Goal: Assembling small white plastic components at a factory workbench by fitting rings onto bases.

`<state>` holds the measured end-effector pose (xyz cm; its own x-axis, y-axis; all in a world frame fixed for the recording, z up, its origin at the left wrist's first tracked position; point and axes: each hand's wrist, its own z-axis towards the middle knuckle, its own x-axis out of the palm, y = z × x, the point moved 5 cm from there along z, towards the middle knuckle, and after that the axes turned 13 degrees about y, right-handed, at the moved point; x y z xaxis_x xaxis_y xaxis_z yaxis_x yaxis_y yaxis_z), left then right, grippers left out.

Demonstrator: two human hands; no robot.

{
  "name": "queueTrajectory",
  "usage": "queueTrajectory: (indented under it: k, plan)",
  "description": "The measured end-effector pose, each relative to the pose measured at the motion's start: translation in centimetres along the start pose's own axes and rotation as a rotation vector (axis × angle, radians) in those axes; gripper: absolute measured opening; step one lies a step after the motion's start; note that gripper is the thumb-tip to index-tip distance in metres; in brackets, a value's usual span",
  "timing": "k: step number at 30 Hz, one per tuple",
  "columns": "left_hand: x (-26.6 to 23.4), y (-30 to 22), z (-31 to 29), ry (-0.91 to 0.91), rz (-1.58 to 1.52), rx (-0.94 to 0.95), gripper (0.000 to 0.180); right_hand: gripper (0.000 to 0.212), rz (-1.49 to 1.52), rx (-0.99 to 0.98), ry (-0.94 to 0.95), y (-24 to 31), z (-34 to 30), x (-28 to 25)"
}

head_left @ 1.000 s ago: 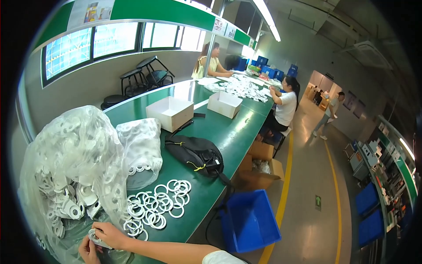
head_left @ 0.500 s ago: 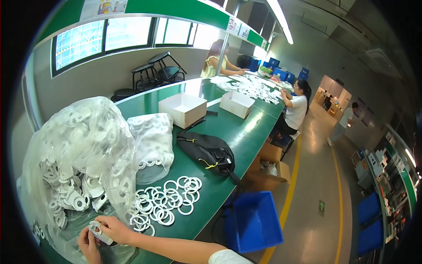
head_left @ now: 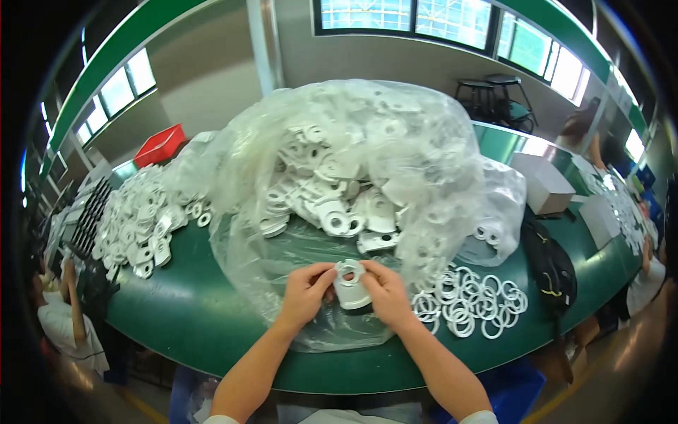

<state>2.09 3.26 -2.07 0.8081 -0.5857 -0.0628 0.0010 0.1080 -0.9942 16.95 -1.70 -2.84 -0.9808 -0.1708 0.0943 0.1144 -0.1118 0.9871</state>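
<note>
My left hand (head_left: 305, 293) and my right hand (head_left: 387, 294) together hold one white plastic part (head_left: 350, 284) with a ring-shaped opening, just above the green table (head_left: 191, 318). Right behind it lies a big clear plastic bag (head_left: 339, 191), open toward me and full of the same white parts. To the right of my right hand, a cluster of loose white rings (head_left: 470, 300) lies flat on the table.
A heap of white parts (head_left: 141, 222) lies at the left, with a red bin (head_left: 159, 145) behind it. A smaller clear bag (head_left: 498, 215), a black bag (head_left: 551, 268) and white boxes (head_left: 544, 184) sit at the right. People work at both table ends.
The view has swung left from the long table to the bag in front of me. Both hands stay on the white part, which now sits centred and raised a little.
</note>
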Motion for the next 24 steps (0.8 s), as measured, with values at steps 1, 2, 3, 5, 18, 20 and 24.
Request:
queueTrajectory:
  k: [1,2,3,5,18,20,24]
  plan:
    - [-0.3,0.5,-0.1,-0.018,-0.028,-0.003,0.018,0.026,0.010,0.011,-0.008,0.1,0.0,0.4]
    - [-0.5,0.5,-0.4,0.014,-0.016,-0.015,0.021,0.026,0.016,0.021,-0.023,-0.1,0.0,0.5]
    - [-0.3,0.5,-0.4,0.009,-0.018,-0.015,0.021,0.026,0.015,0.024,-0.019,-0.1,-0.2,0.3]
    - [-0.4,0.7,-0.5,0.027,-0.076,-0.018,0.022,0.027,0.068,0.040,0.016,-0.6,0.3,0.4]
    - [1.6,-0.7,-0.5,0.100,0.143,0.073,0.041,0.037,0.098,0.051,0.010,-0.6,0.0,0.2]
    - [1.5,-1.0,-0.3,0.090,0.145,0.098,0.040,0.036,0.072,0.040,-0.004,-0.5,0.1,0.1]
    - [0.0,-0.6,-0.8,0.101,0.203,0.113,0.040,0.037,-0.105,0.067,0.014,-0.3,0.7,1.1]
